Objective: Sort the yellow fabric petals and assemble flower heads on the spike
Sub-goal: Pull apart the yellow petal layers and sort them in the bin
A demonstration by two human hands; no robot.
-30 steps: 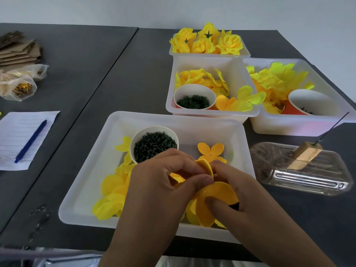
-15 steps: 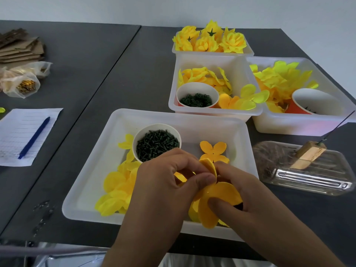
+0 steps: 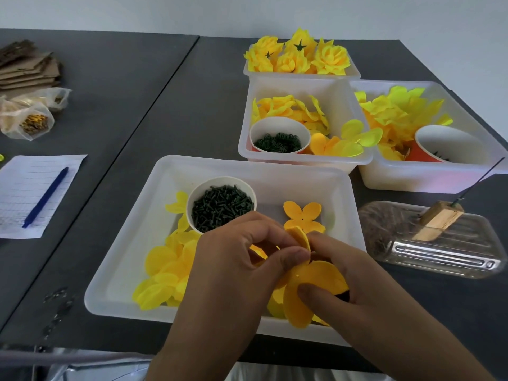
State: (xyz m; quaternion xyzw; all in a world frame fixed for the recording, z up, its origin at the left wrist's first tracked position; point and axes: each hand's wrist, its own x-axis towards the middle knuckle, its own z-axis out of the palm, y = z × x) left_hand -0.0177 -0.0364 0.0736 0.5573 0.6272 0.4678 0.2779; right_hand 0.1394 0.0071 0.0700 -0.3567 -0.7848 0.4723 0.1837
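Note:
Over the near white tray (image 3: pixel 132 232) both hands work a stack of orange-yellow fabric petals (image 3: pixel 310 276). My left hand (image 3: pixel 236 259) pinches the upper petal edge between thumb and fingers. My right hand (image 3: pixel 354 284) holds the stack from the right, thumb pressed on the lower petal. A flat orange petal piece (image 3: pixel 302 215) lies in the tray behind the hands, and paler yellow petals (image 3: pixel 165 270) pile at the tray's left. The spike (image 3: pixel 478 180) stands tilted in a wooden block (image 3: pixel 437 221) at the right.
A paper cup of dark green pins (image 3: pixel 222 207) sits in the near tray. Behind are two petal trays with cups (image 3: pixel 277 138) (image 3: pixel 445 144) and a box of finished yellow flowers (image 3: pixel 297 56). A clear plastic tray (image 3: pixel 439 251) holds the block. Paper and blue pen (image 3: pixel 46 196) lie left.
The hands stay on the petal stack with only slight finger shifts. The view has drifted a little, so the trays appear slightly lower and to the right.

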